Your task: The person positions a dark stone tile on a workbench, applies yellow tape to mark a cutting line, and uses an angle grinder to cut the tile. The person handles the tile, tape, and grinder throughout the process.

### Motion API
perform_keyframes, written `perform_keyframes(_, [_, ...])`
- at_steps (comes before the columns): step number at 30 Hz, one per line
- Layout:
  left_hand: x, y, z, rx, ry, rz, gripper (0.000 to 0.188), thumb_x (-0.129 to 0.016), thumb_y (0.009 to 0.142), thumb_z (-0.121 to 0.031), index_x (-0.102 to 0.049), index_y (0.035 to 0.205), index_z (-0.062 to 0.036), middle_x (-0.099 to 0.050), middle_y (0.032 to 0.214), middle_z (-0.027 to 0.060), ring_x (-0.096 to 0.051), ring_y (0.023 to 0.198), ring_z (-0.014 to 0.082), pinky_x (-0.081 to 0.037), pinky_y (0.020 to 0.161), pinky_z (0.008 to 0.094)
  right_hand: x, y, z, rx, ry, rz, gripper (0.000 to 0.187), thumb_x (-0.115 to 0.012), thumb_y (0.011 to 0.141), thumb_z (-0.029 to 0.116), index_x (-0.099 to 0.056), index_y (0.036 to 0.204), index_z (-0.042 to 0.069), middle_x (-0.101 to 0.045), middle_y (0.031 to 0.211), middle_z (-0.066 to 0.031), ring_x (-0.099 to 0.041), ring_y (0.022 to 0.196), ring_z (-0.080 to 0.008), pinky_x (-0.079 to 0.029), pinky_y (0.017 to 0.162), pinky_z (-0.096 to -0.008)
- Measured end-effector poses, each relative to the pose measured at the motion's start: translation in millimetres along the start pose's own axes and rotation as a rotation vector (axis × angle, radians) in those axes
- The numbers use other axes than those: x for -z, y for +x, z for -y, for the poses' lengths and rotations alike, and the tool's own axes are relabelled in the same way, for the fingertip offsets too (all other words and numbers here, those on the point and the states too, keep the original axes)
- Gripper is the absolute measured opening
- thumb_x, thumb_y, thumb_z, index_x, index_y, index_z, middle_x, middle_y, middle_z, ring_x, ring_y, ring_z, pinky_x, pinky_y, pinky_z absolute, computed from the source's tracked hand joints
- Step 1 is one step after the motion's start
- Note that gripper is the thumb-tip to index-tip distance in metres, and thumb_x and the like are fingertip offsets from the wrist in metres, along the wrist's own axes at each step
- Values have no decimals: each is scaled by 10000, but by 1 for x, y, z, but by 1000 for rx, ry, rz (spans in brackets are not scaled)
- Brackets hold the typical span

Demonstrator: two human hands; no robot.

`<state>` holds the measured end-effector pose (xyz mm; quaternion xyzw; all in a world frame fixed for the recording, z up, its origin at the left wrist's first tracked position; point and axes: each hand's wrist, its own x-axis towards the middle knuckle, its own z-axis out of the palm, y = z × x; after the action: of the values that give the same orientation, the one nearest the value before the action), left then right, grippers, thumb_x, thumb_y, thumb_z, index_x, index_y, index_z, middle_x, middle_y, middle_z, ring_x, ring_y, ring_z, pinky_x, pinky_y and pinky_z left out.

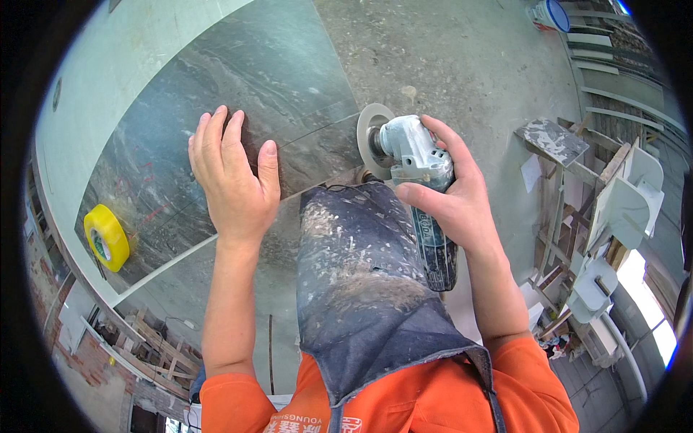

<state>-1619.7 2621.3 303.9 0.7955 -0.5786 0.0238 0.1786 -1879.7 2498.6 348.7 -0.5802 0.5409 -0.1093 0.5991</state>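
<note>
My right hand (462, 202) is wrapped round the body of an angle grinder (422, 162), a grey-headed, teal and black tool. Its pale disc (370, 130) stands on edge close to the right end of a dark, veined stone slab (303, 79); whether disc and slab touch, I cannot tell. A thin straight line crosses the slab toward the disc. Over the slab, my left hand (234, 169) is stretched flat with its fingers apart and holds nothing. A roll of yellow tape (107, 238) rests near the slab's left end.
A stained dark apron (361, 245) hangs between my arms. On the right stands a wooden rack (570, 195) with stone offcuts and pale panels. A white bucket with a blue rim (550, 14) is at the far right. Wooden scraps (162, 346) lie at lower left.
</note>
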Motion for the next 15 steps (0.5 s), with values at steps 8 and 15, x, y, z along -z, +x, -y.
perform_keyframes(8, [0, 1, -1, -4, 9, -4, 477, -591, 1028, -292, -532, 1391, 12, -493, 1477, 208, -407, 1412, 407, -275, 1197, 534, 2, 1, 2, 19, -14, 16, 872, -853, 682, 217, -517, 1478, 100, -605, 1353, -185, -560, 1284, -292, -431, 1095, -391])
perform_keyframes(15, [-1, 1, -1, -16, 20, 0, 471, -588, 1030, -276, -531, 1393, 18, -495, 1476, 213, -411, 1409, 410, -278, 1196, 530, 7, -7, -10, 14, -45, 20, 869, -850, 691, 214, -509, 1481, 89, -606, 1355, -191, -558, 1291, -296, -427, 1101, -394])
